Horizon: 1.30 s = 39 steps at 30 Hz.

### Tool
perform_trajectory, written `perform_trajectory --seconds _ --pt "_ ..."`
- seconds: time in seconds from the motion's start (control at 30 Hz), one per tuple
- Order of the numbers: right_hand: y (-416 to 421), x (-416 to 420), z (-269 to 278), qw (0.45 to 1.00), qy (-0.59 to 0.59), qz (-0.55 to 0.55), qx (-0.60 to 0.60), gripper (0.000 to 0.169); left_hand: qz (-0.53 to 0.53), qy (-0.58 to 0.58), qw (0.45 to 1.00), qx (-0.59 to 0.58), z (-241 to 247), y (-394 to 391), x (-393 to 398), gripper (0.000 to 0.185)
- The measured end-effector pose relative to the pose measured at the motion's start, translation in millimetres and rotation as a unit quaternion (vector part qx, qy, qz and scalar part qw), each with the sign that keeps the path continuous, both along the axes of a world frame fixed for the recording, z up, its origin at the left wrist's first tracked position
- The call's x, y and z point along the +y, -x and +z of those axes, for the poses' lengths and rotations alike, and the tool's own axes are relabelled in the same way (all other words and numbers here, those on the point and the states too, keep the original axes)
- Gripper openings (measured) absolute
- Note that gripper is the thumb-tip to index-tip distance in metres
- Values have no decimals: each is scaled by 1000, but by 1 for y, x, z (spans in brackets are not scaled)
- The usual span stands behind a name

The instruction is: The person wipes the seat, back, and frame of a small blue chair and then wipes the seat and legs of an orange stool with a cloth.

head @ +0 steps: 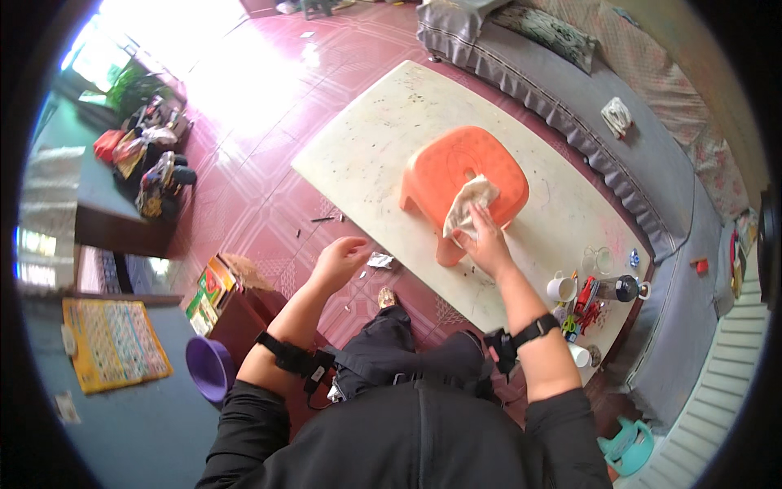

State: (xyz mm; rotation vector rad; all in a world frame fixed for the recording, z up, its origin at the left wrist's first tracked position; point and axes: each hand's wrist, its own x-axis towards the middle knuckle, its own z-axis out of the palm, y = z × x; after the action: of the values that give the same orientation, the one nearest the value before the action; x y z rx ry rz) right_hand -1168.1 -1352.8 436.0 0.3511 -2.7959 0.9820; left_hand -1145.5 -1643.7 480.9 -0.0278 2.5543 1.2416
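Observation:
An orange plastic stool [464,153] stands upright on the white tabletop [360,134] before me. My right hand [486,241] grips a crumpled off-white cloth [473,198], which lies against the stool's near side and the edge of its seat. The cloth covers part of the seat near the small hole in its middle. Held off to the left, over the floor just beyond the table's edge, is my left hand [339,263]. It appears to hold nothing, with its fingers loosely curled and slightly apart.
On the table's right end are a white mug [561,287], a clear glass [597,260], a dark-lidded bottle [617,288] and green-handled scissors [571,327]. A grey-covered sofa [550,85] runs along the far side. Paper scraps [380,260] lie on the floor; a purple basin [209,367] is at left.

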Motion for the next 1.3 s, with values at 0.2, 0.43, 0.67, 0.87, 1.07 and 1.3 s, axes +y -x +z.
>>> perform_trajectory --seconds 0.2,0.43,0.67,0.87,1.07,1.3 --pt "20 -22 5 992 1 -86 -89 53 -125 71 983 112 -57 127 30 52" --pt "67 -40 -23 975 -163 -113 -102 67 33 -17 999 37 -121 229 82 61" --pt "111 -75 -32 983 -165 49 -62 59 74 -136 988 -21 -139 230 100 48" --pt "201 -30 -53 958 -284 19 -41 67 93 -175 980 -34 -146 231 102 44" --pt "111 7 -38 924 -304 -166 -161 72 92 -100 990 -27 -129 230 95 41" --pt "158 -53 -33 980 -162 -24 -110 62 81 -206 975 -29 -146 234 99 41"
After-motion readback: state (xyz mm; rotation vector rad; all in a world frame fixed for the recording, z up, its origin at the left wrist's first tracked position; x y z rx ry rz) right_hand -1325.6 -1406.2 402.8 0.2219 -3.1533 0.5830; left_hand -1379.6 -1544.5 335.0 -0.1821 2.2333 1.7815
